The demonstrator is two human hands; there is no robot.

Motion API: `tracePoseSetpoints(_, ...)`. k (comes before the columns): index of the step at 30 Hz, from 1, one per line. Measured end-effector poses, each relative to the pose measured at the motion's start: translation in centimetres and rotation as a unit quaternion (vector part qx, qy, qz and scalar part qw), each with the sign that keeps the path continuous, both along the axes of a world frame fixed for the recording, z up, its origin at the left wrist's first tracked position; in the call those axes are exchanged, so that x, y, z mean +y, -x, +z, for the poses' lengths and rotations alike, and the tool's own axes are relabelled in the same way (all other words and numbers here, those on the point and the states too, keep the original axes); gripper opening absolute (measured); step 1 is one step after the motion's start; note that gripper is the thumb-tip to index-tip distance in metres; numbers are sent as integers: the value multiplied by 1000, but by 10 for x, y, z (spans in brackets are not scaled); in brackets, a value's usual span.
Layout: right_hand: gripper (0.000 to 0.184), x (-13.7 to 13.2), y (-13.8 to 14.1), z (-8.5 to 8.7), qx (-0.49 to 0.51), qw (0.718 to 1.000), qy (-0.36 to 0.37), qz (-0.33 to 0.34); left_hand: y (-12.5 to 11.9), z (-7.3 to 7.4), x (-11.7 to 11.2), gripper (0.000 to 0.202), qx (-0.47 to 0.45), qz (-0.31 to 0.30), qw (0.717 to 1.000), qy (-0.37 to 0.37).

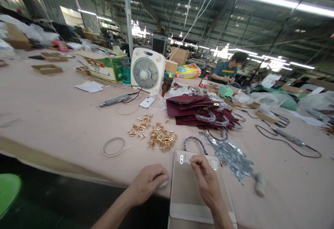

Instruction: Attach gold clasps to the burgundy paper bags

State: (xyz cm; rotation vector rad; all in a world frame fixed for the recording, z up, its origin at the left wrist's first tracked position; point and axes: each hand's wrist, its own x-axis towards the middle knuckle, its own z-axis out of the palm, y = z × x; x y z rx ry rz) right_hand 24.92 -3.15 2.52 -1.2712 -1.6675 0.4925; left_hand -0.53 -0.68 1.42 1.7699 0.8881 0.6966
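My left hand point(148, 183) rests curled at the table's front edge, its fingers closed round a small white object that I cannot name. My right hand point(205, 178) pinches a small pale piece over the top of a flat beige panel point(186, 194) lying in front of me. A small white tag point(182, 158) sits on the panel's upper edge, just left of my right fingers. A pile of gold metal fittings point(156, 135) lies beyond my left hand. Silvery plastic scraps point(229, 156) lie to the right of the panel.
A stack of maroon bags point(200, 112) with wrapped handles lies mid-table. Behind stand a white fan point(147, 70), a phone point(146, 102), a grey hand tool point(113, 100) and boxes. A tape ring point(114, 147) lies left. A second tool with black cable point(287, 136) lies right. Another person point(228, 70) works far off.
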Motion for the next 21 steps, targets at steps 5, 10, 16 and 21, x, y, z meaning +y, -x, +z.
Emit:
tracePoseSetpoints(5,17,36,-9,8,-51,996,73,5,-2,-1,-3,25,28,-22,999,-41)
tracePoseSetpoints(10,18,49,-4,1,-68,989,126,33,-1,0,-2,23,22,-22,999,-37)
tracePoseSetpoints(16,17,52,-4,2,-81,985,141,53,1,1,0,24,20,-22,999,-31)
tracePoseSetpoints(21,19,54,-3,2,-85,984,149,57,1,2,0,25,18,-18,999,-30)
